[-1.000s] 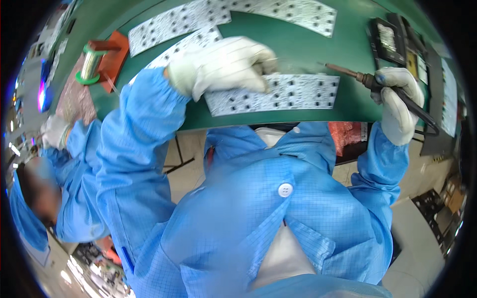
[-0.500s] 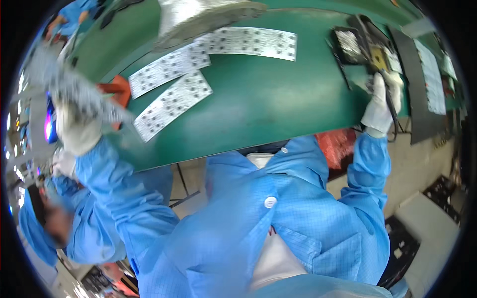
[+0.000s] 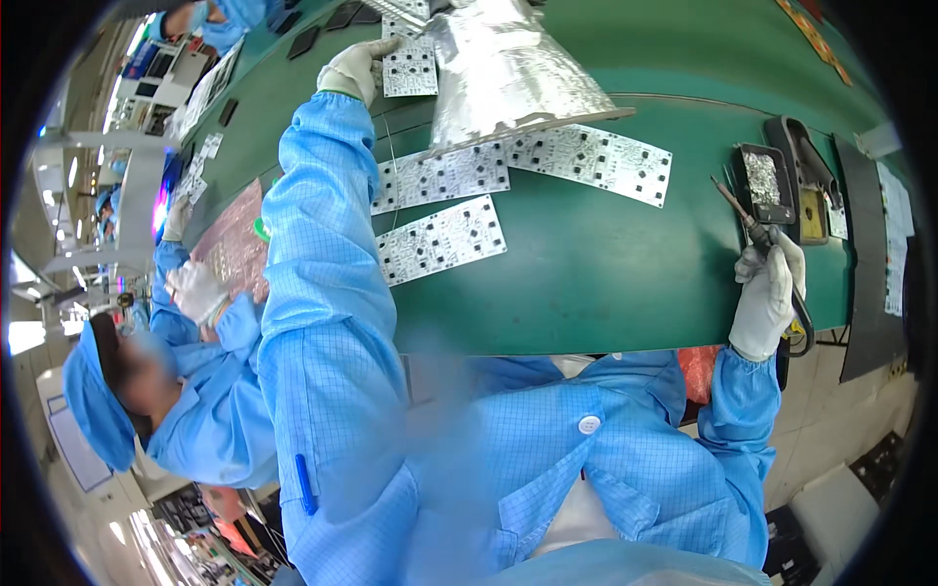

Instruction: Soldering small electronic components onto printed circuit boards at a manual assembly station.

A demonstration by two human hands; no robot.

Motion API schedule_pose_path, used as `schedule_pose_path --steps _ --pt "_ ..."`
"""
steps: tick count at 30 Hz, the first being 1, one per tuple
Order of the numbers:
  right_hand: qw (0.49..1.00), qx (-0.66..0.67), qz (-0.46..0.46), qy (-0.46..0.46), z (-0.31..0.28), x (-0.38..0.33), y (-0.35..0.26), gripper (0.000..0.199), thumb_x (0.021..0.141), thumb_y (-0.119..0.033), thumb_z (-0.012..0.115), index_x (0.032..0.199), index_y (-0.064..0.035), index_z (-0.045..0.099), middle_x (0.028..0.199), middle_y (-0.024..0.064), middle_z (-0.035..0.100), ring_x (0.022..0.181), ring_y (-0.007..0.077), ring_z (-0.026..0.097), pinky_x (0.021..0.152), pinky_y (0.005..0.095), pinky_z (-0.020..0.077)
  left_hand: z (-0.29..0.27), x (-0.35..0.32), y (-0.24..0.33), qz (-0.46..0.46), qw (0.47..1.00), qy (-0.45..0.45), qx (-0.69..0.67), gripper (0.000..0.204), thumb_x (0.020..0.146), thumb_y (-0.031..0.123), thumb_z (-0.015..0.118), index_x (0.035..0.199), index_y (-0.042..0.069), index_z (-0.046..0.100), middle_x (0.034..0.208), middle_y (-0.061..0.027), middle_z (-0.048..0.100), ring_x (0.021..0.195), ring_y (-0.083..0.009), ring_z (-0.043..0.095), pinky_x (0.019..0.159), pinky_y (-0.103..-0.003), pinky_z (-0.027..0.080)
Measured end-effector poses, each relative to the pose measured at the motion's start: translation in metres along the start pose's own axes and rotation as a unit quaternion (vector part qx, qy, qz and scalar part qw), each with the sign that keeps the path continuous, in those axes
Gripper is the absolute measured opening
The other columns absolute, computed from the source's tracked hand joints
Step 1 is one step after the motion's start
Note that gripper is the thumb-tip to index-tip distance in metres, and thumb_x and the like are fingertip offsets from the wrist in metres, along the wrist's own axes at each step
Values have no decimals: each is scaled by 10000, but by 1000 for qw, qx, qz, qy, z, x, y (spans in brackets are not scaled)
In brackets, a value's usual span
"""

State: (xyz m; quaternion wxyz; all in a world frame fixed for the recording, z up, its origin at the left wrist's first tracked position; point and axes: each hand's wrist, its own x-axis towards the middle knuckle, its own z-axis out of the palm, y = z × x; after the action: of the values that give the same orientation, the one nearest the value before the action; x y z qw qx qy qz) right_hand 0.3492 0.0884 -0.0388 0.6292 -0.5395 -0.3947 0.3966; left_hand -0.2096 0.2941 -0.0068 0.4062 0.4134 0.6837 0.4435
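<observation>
My left hand, in a white glove, reaches to the far side of the bench. Its fingers pinch the left edge of a white circuit board dotted with dark parts. In my gloved right hand is a soldering iron, its tip pointing up and to the left, its cable looping below. Near that tip stand a black tray of silvery scrap and an iron holder with a yellowish sponge. More white circuit boards lie flat in the middle of the green bench.
A foil-covered hood hangs over the boards and hides part of them. On the left, a co-worker in blue has gloved hands by pink bubble wrap. A dark mat hangs at the right edge.
My left hand has swung from the left side to the far side of the bench with a circuit board. The soldering iron in my right hand now points away from its holder. The view has shifted.
</observation>
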Motion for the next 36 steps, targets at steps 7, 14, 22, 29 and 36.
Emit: schedule_pose_path --steps 7,14,22,29,36 --pt "984 164 27 -59 -13 1 -3 248 990 -159 521 1150 7 611 882 152 682 650 178 600 589 292 478 2 -79 64 10 989 122 77 400 965 291 603 1319 110 645 1322 -68 654 1079 -188 613 771 -264 450" --pt "959 254 33 -119 -12 -13 -5 272 981 -175 512 1170 4 590 788 152 646 624 189 584 555 310 469 -47 -288 92 329 865 11 379 567 815 -89 507 1374 -10 568 1352 -175 622 1148 -279 635 948 -310 474" --pt "933 262 -105 -224 -8 -37 -9 247 925 -84 565 1159 -3 574 922 214 637 715 233 604 584 363 495 49 -345 -25 184 797 46 573 457 795 356 807 1210 196 703 1335 -125 620 1038 -274 694 825 -369 581" --pt "916 194 -196 -291 -10 -41 -9 282 927 -83 606 1208 -77 615 974 232 633 728 269 571 588 373 464 95 -358 -56 355 791 -44 495 350 807 323 790 1146 283 714 1271 -79 637 749 -205 715 612 -330 591" --pt "958 78 -166 -221 12 -50 -13 303 856 28 631 1154 -13 594 962 201 683 820 228 690 694 327 564 158 -368 -47 339 820 -25 461 377 800 384 794 1141 241 725 1208 -79 621 918 -232 694 687 -333 577"
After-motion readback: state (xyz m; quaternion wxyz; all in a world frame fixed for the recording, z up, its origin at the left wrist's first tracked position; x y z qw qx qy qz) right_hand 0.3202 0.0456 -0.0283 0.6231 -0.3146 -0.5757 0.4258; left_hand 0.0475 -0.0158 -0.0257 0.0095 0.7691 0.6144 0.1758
